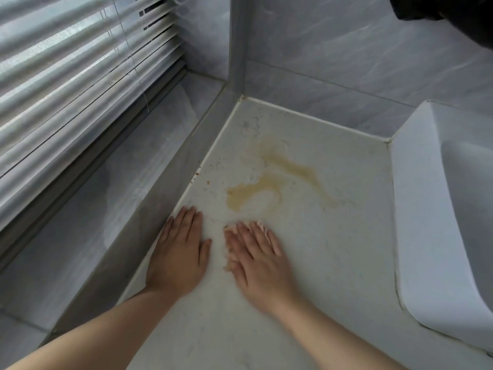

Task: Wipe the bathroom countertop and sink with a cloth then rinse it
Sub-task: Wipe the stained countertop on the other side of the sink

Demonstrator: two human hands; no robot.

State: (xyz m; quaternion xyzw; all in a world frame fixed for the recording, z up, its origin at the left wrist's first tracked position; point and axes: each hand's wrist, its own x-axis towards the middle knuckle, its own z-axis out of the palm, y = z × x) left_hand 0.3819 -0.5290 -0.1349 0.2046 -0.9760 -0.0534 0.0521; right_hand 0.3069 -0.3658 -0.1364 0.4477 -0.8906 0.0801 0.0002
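The off-white countertop (333, 249) carries a yellow-brown stain (256, 190) in its middle, with small dark specks near the left edge. My left hand (181, 252) lies flat on the counter by the left edge, fingers straight. My right hand (256, 255) lies flat beside it, fingers straight and slightly blurred, just below the stain. A pale pinkish thing shows at its fingertips; I cannot tell what it is. The white sink (440, 209) stands at the right. No cloth is clearly in view.
A grey ledge (112, 209) runs along the left under window blinds (66, 76). A grey post (237, 44) rises at the back corner. Grey marble tiles (346, 62) form the back wall. A dark object (448, 12) hangs at the top right.
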